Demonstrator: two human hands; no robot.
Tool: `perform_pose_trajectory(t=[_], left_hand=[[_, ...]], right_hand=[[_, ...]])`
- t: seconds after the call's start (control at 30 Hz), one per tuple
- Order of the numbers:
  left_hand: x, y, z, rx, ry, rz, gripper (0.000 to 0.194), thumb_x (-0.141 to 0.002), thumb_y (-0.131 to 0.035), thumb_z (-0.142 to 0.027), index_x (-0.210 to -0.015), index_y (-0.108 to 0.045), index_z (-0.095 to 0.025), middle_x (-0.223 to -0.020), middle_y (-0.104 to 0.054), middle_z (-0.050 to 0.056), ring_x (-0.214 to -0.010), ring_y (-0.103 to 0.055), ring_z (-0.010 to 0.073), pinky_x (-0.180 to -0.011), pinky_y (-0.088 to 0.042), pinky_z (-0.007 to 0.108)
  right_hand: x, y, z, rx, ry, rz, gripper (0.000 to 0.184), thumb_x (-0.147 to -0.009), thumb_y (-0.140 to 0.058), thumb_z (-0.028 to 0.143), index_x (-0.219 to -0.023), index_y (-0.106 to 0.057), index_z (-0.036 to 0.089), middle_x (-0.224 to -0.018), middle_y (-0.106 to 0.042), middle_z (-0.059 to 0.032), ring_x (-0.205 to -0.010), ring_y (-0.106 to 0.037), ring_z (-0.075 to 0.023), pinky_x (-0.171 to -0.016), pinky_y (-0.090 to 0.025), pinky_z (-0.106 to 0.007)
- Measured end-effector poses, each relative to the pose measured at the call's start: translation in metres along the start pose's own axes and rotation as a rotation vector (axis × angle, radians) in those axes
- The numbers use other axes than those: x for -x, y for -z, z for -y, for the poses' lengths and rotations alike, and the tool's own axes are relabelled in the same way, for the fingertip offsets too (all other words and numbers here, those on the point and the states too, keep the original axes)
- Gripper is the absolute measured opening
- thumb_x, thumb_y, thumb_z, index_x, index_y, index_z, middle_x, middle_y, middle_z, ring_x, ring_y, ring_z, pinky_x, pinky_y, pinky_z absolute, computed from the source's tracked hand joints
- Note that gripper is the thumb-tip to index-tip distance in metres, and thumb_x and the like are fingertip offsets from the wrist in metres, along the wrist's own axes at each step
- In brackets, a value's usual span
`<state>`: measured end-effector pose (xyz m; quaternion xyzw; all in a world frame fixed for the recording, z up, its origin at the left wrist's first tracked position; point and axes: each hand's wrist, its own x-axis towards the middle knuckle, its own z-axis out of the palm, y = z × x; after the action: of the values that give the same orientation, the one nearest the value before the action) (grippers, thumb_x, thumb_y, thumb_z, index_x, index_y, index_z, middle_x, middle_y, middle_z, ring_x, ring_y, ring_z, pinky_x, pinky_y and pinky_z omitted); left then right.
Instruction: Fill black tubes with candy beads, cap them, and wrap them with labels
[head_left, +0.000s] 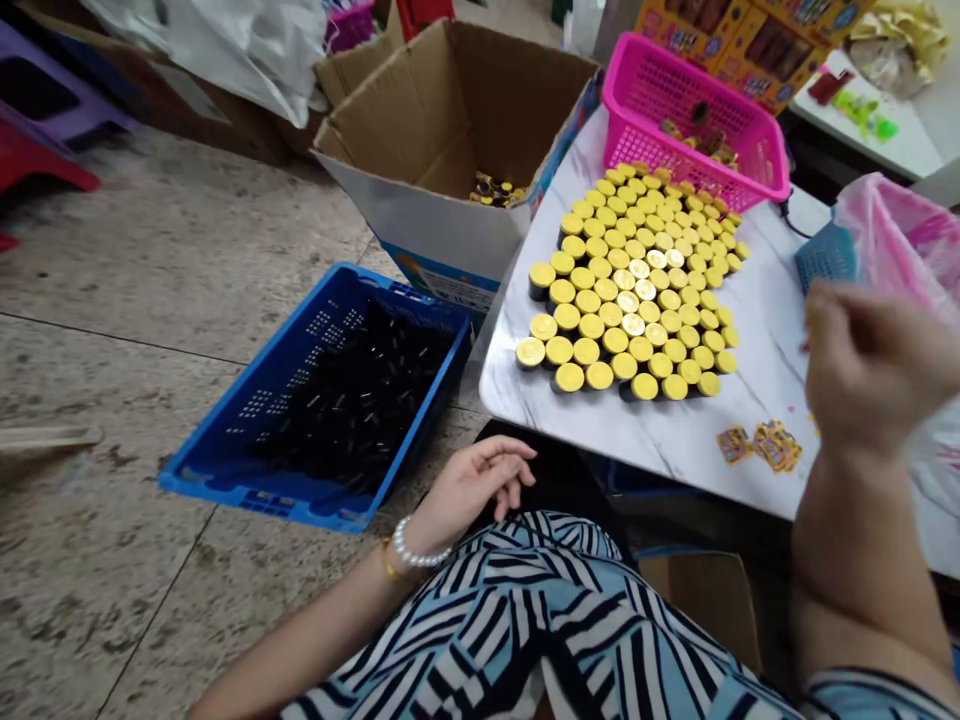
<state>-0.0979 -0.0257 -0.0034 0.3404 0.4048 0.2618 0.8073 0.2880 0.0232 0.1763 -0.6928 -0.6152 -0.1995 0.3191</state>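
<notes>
Yellow lids top the tubs (639, 268), which I see from my remote seat packed upright on the table (772, 340) at 2 o'clock from mid-view. Out at 3 o'clock the right hand (866, 368) hangs over the table, fingers curled together; it is blurred, so I cannot tell whether anything is pinched there. At 6 o'clock the left hand (471, 488) is over the lap near the table edge, fingers slack and slightly bent, with nothing visible in its grasp. Printed slips (776, 445) lie between 3 and 4 o'clock, near the right hand.

I read the step in hand as work at the tubs, with both hands clear of them. To my mind the next move calls for a light fingertip hold from above, since neighbours stand so close that one knock could shift several.

At 9 o'clock I have the blue crate (281, 385) of black pieces (360, 390); the pink basket (626, 150) sits just behind the tubs.
</notes>
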Motion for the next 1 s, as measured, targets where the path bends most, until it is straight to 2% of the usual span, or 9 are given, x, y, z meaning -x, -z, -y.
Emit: perform_pose_trajectory(t=[0.07,0.13,0.27,0.43,0.6,0.7,0.8,0.87,1.0], left_hand=[[0.008,0.012,0.004,-0.086,-0.052,-0.106,0.036,-0.096,-0.072,-0.046,-0.112,-0.071,-0.014,-0.083,-0.072,0.003,-0.056,-0.06,0.0069,-0.044,-0.045,0.014],[0.015,0.016,0.0,-0.219,-0.184,-0.222,0.03,-0.097,-0.072,-0.041,-0.109,-0.073,-0.014,-0.078,-0.071,0.002,-0.055,-0.058,0.006,-0.047,-0.045,0.013],[0.014,0.001,-0.023,-0.388,-0.48,-0.321,0.021,-0.096,-0.072,-0.035,-0.099,-0.076,-0.014,-0.072,-0.071,0.002,-0.055,-0.059,0.0065,-0.053,-0.049,0.015],[0.002,-0.052,-0.033,-0.27,-0.486,-0.161,0.027,-0.095,-0.073,-0.039,-0.098,-0.074,-0.012,-0.07,-0.07,0.002,-0.05,-0.056,0.0055,-0.049,-0.045,0.016],[-0.009,-0.107,-0.023,-0.244,-0.275,0.126,0.04,-0.089,-0.078,-0.049,-0.098,-0.073,-0.011,-0.08,-0.073,0.006,-0.054,-0.058,0.0056,-0.05,-0.043,0.016],[-0.018,-0.118,-0.02,-0.226,-0.176,0.189,0.05,-0.085,-0.077,-0.059,-0.099,-0.073,-0.012,-0.076,-0.07,0.004,-0.052,-0.055,0.0058,-0.046,-0.039,0.016],[-0.021,-0.112,-0.02,-0.166,-0.107,0.189,0.054,-0.082,-0.08,-0.063,-0.1,-0.073,-0.012,-0.063,-0.061,-0.002,-0.049,-0.049,0.0059,-0.044,-0.033,0.017],[-0.017,-0.104,-0.019,-0.15,-0.151,0.114,0.05,-0.081,-0.082,-0.058,-0.097,-0.075,-0.012,-0.061,-0.058,-0.003,-0.051,-0.048,0.006,-0.048,-0.034,0.017],[-0.007,-0.088,-0.017,-0.243,-0.485,-0.096,0.032,-0.08,-0.085,-0.042,-0.084,-0.077,-0.011,-0.086,-0.072,0.007,-0.076,-0.063,0.0117,-0.072,-0.051,0.024]], right_hand=[[0.079,0.021,-0.015,0.129,0.017,-0.038,0.026,-0.091,-0.075,0.035,-0.106,-0.087,0.018,-0.072,-0.073,-0.0061,-0.07,-0.065,-0.0148,-0.072,-0.048,-0.029],[0.146,0.026,-0.034,0.2,-0.079,0.054,0.031,-0.094,-0.073,0.038,-0.114,-0.085,0.018,-0.073,-0.073,-0.0067,-0.065,-0.062,-0.0156,-0.069,-0.048,-0.029],[0.212,0.001,-0.056,0.224,-0.219,0.096,0.039,-0.093,-0.074,0.048,-0.11,-0.086,0.014,-0.081,-0.077,-0.0103,-0.069,-0.066,-0.0201,-0.069,-0.049,-0.032],[0.214,-0.016,-0.046,0.09,-0.249,0.037,0.033,-0.094,-0.072,0.046,-0.091,-0.085,0.016,-0.066,-0.068,-0.0034,-0.062,-0.059,-0.0152,-0.065,-0.046,-0.029],[0.23,-0.004,-0.013,0.001,-0.065,-0.039,0.021,-0.092,-0.078,0.033,-0.109,-0.085,0.023,-0.067,-0.068,-0.0015,-0.058,-0.055,-0.0116,-0.064,-0.048,-0.027],[0.241,-0.003,0.018,-0.086,0.128,-0.019,0.033,-0.087,-0.083,0.024,-0.119,-0.082,0.026,-0.076,-0.074,-0.0024,-0.061,-0.058,-0.0118,-0.069,-0.051,-0.028],[0.24,-0.009,0.05,-0.267,0.232,0.023,0.044,-0.085,-0.085,0.02,-0.127,-0.079,0.03,-0.079,-0.074,-0.001,-0.065,-0.06,-0.0124,-0.069,-0.052,-0.028],[0.235,-0.014,0.068,-0.448,0.079,0.042,0.05,-0.086,-0.084,0.025,-0.136,-0.073,0.028,-0.086,-0.072,-0.0027,-0.072,-0.063,-0.0142,-0.072,-0.054,-0.029],[0.225,-0.02,0.093,-0.835,-0.438,0.225,0.048,-0.098,-0.069,0.043,-0.141,-0.067,0.022,-0.113,-0.069,-0.0092,-0.096,-0.069,-0.0193,-0.086,-0.059,-0.035]])
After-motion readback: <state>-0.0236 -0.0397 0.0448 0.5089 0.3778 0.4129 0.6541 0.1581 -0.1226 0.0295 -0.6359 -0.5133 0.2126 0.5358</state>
